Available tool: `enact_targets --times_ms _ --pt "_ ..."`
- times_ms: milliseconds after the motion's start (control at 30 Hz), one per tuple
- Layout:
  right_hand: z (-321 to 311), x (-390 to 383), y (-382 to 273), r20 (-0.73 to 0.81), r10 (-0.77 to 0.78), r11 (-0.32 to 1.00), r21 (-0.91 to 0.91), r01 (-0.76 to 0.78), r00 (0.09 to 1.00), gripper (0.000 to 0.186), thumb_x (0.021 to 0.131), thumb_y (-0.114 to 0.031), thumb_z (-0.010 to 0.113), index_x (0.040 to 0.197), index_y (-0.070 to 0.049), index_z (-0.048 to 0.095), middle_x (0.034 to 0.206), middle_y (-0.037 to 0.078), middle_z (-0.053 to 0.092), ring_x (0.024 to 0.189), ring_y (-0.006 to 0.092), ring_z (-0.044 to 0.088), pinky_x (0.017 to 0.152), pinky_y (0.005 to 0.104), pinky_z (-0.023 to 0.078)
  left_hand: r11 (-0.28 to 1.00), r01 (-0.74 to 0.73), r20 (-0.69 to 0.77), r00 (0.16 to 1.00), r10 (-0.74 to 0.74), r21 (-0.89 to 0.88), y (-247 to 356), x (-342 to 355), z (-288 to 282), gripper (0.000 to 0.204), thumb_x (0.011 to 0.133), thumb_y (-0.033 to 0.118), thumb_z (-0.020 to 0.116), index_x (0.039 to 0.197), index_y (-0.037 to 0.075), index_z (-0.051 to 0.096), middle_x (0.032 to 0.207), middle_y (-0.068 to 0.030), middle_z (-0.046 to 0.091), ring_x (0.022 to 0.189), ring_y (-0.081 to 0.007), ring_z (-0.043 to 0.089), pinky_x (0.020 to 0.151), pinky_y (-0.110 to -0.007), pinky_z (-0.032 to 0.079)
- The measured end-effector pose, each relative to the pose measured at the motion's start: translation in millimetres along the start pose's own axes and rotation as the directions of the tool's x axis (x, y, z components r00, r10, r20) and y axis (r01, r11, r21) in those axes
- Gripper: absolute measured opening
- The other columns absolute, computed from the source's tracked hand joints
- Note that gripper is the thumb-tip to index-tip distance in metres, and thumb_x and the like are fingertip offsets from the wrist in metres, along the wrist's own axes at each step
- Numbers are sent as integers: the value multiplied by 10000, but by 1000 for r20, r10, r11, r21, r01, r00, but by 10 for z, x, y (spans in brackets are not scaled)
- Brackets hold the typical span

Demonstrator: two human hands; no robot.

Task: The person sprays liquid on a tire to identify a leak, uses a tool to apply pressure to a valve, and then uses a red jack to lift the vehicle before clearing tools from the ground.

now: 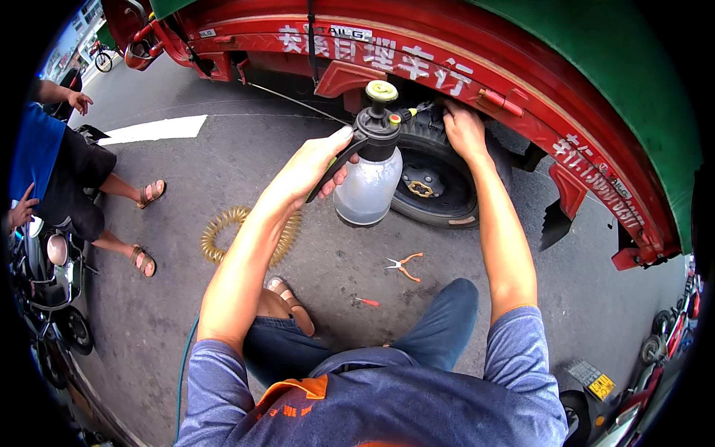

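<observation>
My left hand [316, 165] grips the black trigger handle of a pump spray bottle [370, 179], a clear container with a black head and a yellow-green knob. The bottle hangs upright in front of a black tyre [439, 167], its nozzle aimed at the tread. My right hand [463, 128] rests on top of that tyre, under the red wheel arch [477, 82] of a three-wheeled cargo vehicle.
Orange-handled pliers [404, 264] and a small red screwdriver [367, 302] lie on the asphalt by my knee. A coiled yellow air hose [223, 231] lies to the left. A person in sandals [145, 227] sits on a scooter [48, 287] at far left. Parked motorbikes [655, 357] stand at lower right.
</observation>
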State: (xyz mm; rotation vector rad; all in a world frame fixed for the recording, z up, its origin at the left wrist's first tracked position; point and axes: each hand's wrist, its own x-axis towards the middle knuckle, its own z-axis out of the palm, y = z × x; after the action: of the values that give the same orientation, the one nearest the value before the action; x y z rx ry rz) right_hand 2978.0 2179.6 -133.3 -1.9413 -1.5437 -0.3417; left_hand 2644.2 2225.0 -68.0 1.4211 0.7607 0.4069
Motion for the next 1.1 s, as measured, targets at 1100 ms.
enact_targets --times_ms 1100 --pt "-289 -708 -151 -194 -29 991 -132 4 981 613 762 -252 755 1292 -52 523 1336 156 502 1168 347 491 1006 430 398 986 12 104 994 -30 168 -145 -94 46 561 981 543 430 906 25 633 566 -9 520 415 -66 437 415 -221 339"
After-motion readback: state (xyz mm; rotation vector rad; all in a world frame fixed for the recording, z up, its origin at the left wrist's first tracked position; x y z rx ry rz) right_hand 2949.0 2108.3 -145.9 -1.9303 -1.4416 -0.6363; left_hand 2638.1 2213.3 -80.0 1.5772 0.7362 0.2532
